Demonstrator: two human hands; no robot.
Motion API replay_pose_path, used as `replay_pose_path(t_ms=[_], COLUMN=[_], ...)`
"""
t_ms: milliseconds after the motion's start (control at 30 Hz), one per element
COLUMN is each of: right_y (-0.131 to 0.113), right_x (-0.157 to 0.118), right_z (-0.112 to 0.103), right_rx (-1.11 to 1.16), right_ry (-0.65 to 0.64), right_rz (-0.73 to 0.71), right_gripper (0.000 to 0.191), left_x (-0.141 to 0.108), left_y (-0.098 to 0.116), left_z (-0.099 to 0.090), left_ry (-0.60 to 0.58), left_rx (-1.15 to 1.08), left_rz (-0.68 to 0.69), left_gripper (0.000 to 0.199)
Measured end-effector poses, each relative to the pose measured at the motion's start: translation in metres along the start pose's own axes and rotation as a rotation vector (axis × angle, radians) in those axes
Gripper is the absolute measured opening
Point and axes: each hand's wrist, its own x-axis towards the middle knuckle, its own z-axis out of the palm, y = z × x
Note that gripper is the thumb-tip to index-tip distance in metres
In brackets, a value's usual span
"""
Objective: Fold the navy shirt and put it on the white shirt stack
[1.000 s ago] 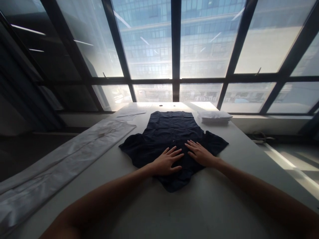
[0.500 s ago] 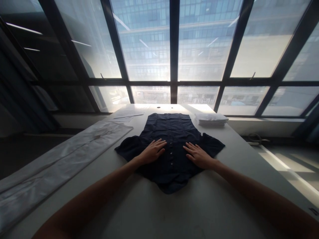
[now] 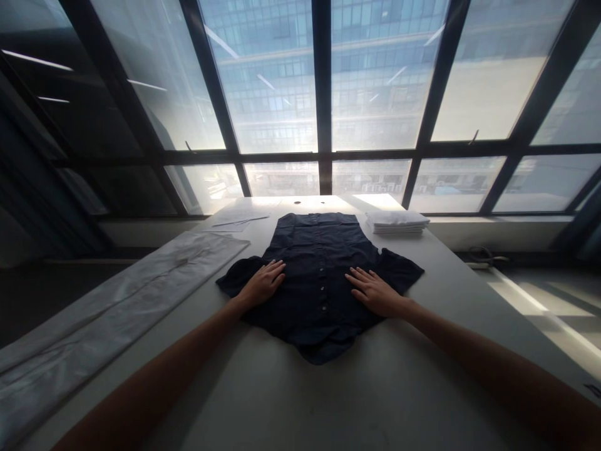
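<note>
A dark navy button-up shirt [image 3: 315, 250] lies spread out on the white table [image 3: 300, 407], its row of light buttons up and its curved hem towards me. Both short sleeves stick out to the sides. My left hand [image 3: 261, 283] rests flat on the shirt's left side, close to the left sleeve, fingers stretched out. On the right half, my right hand [image 3: 375, 291] lies palm down with its fingers apart, a little way from the buttons. Neither hand grips the cloth.
Along the table's left side lies a long white folded fabric [image 3: 122, 300]. Some white sheets [image 3: 239, 219] are behind it. A stack of folded white cloths [image 3: 397, 222] sits at the far right. Large windows with dark frames [image 3: 323, 94] rise beyond the table.
My left hand has slid left across the shirt, away from the buttons towards the left sleeve. My right hand stays in the same spot on the shirt.
</note>
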Motion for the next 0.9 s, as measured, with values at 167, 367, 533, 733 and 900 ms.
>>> replay_pose_path(t_ms=[167, 367, 533, 733, 900], right_y=[0.002, 0.003, 0.001, 0.000, 0.000], right_x=[0.000, -0.001, -0.001, -0.001, -0.001], right_z=[0.002, 0.002, 0.001, 0.001, 0.000], right_rx=[-0.007, -0.014, -0.022, -0.019, -0.017], right_ry=[0.010, 0.017, 0.011, 0.000, 0.003], right_rz=[-0.002, -0.010, -0.008, -0.003, 0.000], right_gripper=[0.062, 0.061, 0.061, 0.061, 0.061], left_x=[-0.008, -0.006, -0.007, -0.001, 0.000], left_y=[-0.034, -0.028, -0.019, 0.008, 0.024], left_z=[-0.008, -0.010, -0.014, -0.005, 0.001], left_ry=[-0.093, -0.153, -0.124, -0.028, -0.157], left_rx=[0.108, 0.165, 0.177, 0.151, 0.094], left_rz=[-0.071, -0.098, -0.105, 0.025, 0.078], left_gripper=[0.064, 0.065, 0.067, 0.069, 0.071])
